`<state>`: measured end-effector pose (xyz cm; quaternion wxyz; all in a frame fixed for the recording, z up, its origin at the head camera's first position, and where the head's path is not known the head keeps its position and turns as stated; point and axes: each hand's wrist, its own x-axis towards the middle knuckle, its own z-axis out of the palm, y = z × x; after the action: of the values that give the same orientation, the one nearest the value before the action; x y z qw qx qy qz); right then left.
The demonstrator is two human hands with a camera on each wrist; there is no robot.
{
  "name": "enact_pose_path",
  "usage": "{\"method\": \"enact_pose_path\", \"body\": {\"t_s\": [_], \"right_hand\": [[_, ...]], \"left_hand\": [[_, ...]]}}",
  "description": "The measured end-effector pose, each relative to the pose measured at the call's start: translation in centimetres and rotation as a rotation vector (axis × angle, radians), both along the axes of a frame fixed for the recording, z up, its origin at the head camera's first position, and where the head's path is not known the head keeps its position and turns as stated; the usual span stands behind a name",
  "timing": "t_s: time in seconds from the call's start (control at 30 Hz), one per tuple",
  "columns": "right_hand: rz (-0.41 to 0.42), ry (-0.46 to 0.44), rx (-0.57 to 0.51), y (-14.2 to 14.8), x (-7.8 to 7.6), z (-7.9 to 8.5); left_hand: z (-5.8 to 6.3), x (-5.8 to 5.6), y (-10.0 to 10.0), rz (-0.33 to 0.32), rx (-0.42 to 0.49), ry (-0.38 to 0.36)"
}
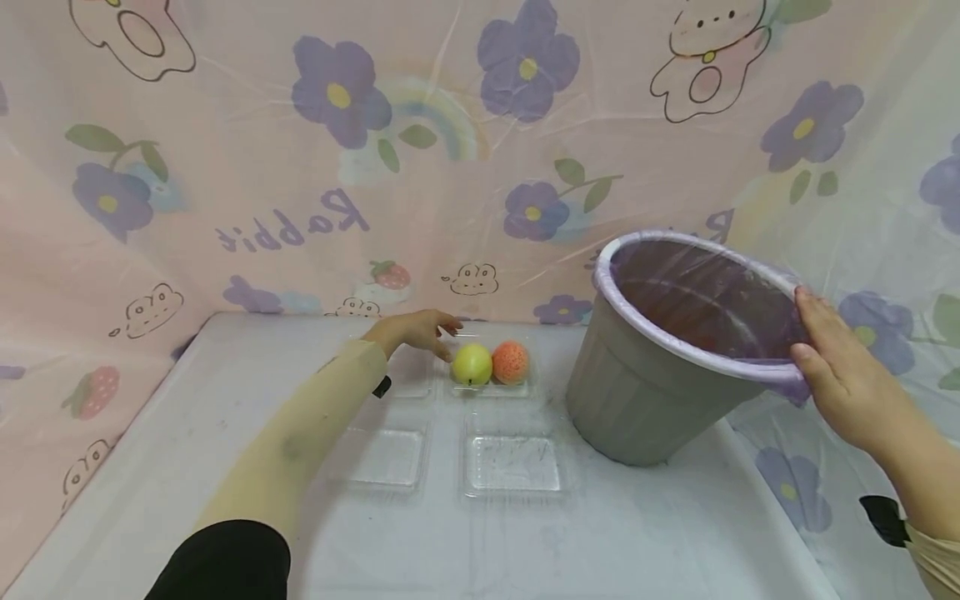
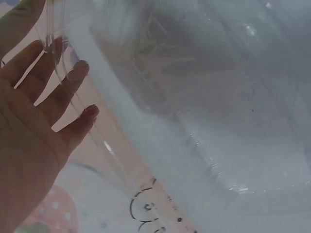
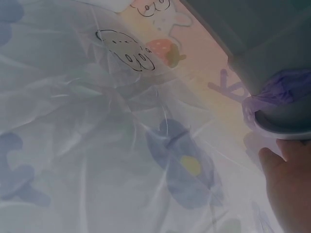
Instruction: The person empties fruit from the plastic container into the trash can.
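My left hand reaches over the back row of clear plastic boxes, just left of a yellow-green apple. Its fingers look loosely spread beside a clear plastic rim in the left wrist view; whether they touch it I cannot tell. Against the apple lies a round, orange-red speckled fruit, both in one clear box. On the right, my right hand grips the rim of a grey trash can, thumb outside. The can leans to the right and has a purple bag folded over its rim.
Two more clear boxes sit in front, one at left and one at right. Another clear box lies partly under my left hand. A patterned curtain encloses the back and sides of the white table.
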<state>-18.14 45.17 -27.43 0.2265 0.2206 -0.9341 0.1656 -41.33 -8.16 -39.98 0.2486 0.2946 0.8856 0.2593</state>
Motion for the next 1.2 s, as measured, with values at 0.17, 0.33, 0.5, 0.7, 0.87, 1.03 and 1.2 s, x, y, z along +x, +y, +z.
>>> {"method": "enact_pose_path", "body": {"t_s": [0.17, 0.33, 0.5, 0.7, 0.87, 1.03, 1.2], "right_hand": [[-0.012, -0.015, -0.001, -0.1, 0.0, 0.1], [-0.007, -0.023, -0.006, -0.2, 0.1, 0.2], [-0.011, -0.019, 0.001, -0.2, 0.1, 0.2], [-0.021, -0.023, 0.01, -0.2, 0.1, 0.1], [-0.013, -0.007, 0.006, -0.1, 0.0, 0.0], [-0.01, -0.001, -0.009, -0.1, 0.0, -0.1], [-0.011, 0.001, -0.002, -0.2, 0.0, 0.0]], "left_hand": [[-0.4, -0.3, -0.1, 0.01, 0.014, -0.048], [-0.7, -0.7, 0.0, 0.006, 0.052, -0.056], [-0.8, -0.8, 0.1, 0.025, 0.079, -0.031], [-0.7, -0.8, 0.4, 0.032, 0.146, 0.04], [-0.8, -0.7, 0.9, 0.052, 0.211, 0.082], [-0.7, -0.5, 1.7, 0.1, 0.281, 0.045], [-0.4, -0.3, 2.3, 0.163, 0.328, -0.045]]}}
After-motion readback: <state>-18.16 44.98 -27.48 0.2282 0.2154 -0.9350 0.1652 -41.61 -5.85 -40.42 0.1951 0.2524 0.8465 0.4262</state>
